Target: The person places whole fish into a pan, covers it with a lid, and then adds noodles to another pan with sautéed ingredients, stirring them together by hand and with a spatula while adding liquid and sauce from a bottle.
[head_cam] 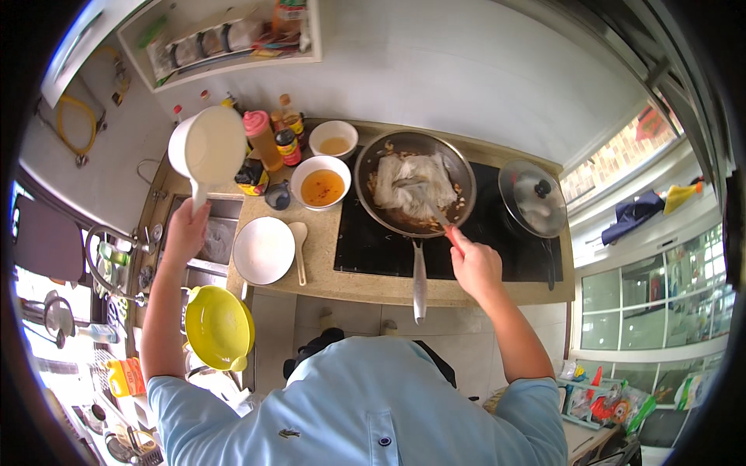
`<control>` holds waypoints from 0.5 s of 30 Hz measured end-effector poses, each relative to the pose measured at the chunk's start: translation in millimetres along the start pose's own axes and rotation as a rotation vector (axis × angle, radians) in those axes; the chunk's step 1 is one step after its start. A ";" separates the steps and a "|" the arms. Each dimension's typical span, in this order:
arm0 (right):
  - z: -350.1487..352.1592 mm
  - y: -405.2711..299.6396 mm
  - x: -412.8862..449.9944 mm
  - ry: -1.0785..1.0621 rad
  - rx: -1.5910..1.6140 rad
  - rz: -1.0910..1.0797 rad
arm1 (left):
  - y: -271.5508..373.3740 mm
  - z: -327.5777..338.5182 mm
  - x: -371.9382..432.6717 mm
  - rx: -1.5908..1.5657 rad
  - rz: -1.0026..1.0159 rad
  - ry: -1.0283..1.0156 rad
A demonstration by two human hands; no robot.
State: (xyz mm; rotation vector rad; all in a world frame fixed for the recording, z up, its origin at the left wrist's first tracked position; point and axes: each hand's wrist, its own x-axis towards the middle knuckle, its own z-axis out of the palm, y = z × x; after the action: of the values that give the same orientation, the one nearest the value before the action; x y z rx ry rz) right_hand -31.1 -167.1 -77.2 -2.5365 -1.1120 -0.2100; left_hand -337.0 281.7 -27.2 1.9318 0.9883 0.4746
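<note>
My left hand (189,228) grips the handle of a white long-handled plastic dipper (215,145), raised over the corner by the sink. In my right hand (477,269) is a red-handled spatula (438,214), its blade in the frying pan (463,157). Pale, noodle-like food (387,180) lies in that pan, with browned bits around it; the pan rests on the black cooktop (373,253). Left of the cooktop are a bowl of orange liquid (322,187), a bowl with pale brown liquid (334,145), a white bowl (264,250) and a beige spoon (301,247).
Bottles, one with a pink cap (256,123), stand by the wall. A glass-lidded pan (532,198) sits on the cooktop's right. The sink (218,236) is at the left, a yellow-green basin (218,329) nearer me. The frying pan's handle (419,285) juts past the counter edge.
</note>
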 end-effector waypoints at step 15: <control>7.3 -70.9 58.2 -0.069 -0.046 0.177 | -278.0 -131.1 184.0 -0.912 -0.375 0.098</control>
State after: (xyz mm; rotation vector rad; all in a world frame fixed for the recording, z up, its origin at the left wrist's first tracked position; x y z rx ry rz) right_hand -43.7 -80.3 -49.0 -2.6835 -0.9091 -0.1028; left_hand -436.0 578.0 -202.5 0.8984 0.9359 0.6552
